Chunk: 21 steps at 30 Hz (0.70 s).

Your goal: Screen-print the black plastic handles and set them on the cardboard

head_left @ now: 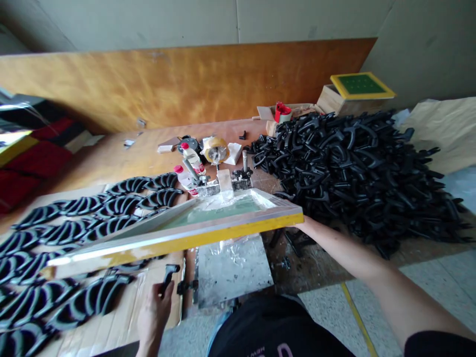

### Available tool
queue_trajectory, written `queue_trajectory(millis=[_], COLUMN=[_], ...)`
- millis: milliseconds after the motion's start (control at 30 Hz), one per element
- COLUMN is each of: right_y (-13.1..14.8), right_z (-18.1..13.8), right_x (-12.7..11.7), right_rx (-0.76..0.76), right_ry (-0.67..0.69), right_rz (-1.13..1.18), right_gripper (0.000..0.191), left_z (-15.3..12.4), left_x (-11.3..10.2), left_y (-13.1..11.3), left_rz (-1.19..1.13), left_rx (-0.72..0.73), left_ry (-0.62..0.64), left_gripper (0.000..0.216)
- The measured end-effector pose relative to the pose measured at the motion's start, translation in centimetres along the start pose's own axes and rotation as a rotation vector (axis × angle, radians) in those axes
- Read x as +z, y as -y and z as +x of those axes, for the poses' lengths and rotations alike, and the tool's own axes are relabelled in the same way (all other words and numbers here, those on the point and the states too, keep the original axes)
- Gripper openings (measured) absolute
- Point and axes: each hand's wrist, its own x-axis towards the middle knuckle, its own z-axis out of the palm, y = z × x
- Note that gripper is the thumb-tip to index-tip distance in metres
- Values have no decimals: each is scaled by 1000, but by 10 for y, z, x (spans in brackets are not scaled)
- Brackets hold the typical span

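My left hand [155, 305] is closed around a small black plastic handle [170, 271], held over the cardboard at the left of the metal plate. A screen-printing frame [208, 237] with a yellow and silver edge and greenish mesh is tilted up in front of me, clamped at its back. My right hand [298, 224] is at the frame's right front corner and holds it from beneath; its fingers are mostly hidden by the frame. Below the raised frame lies a flat grey metal plate [234, 272], with clear film or glare across its upper part.
Rows of curved black handles [92, 206] lie on cardboard [122, 307] at left. A large heap of black handles [353, 168] fills the right side. Behind the frame are bottles with red caps [193, 159] and a tape roll [215, 150]. A yellow-edged green screen [362, 85] rests on a box.
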Motion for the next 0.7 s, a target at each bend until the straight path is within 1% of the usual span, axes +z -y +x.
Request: queue_trajectory(millis=[67, 100, 167, 200, 233, 267, 333, 367, 433, 500, 533, 600, 633, 667, 700], right_y=[5, 8, 12, 14, 15, 17, 19, 20, 21, 24, 25, 32, 36, 41, 47], right_z=[-17, -25, -40, -46, -51, -56, -63, -67, -75, -84, -87, -90, -89, -85, -79], right_x=[-7, -11, -18, -22, -25, -28, -30, -31, -28, -25, -23, -22, -23, -25, -28], right_rx=[12, 26, 71, 98, 124, 146, 174, 182, 192, 201, 212, 245, 262, 273, 276], right_ry=[-31, -52, -98, -119, -137, -151, -171, -182, -195, -200, -202, -201, -200, -199, -200], right_rz=[-15, -17, 19, 54, 92, 126, 164, 172, 187, 215, 235, 278, 296, 314, 333], right_gripper=[11, 12, 15, 16, 17, 17, 18, 18, 19, 20, 21, 22, 23, 24, 24], left_z=[-11, -18, -34, -43, -51, -59, -71, -74, -74, -66, -60, -43, -34, -26, -18], left_x=[-1, 3, 14, 20, 26, 32, 37, 36, 27, 8, -6, -37, -54, -71, -85], left_y=[-32, -52, -98, -123, -147, -170, -207, -219, -227, -220, -213, -202, -199, -199, -201], left_rz=[-120, -181, -273, -301, -335, -376, -523, -594, -716, -842, -933, -1161, -1275, -1372, -1445], left_rx=[94, 147, 246, 310, 355, 395, 467, 498, 528, 475, 420, 309, 285, 290, 315], left_ry=[41, 92, 250, 366, 453, 504, 559, 557, 535, 471, 404, 191, 76, -12, -54], left_gripper=[42, 43, 42, 40, 39, 38, 42, 44, 45, 45, 46, 46, 44, 40, 38])
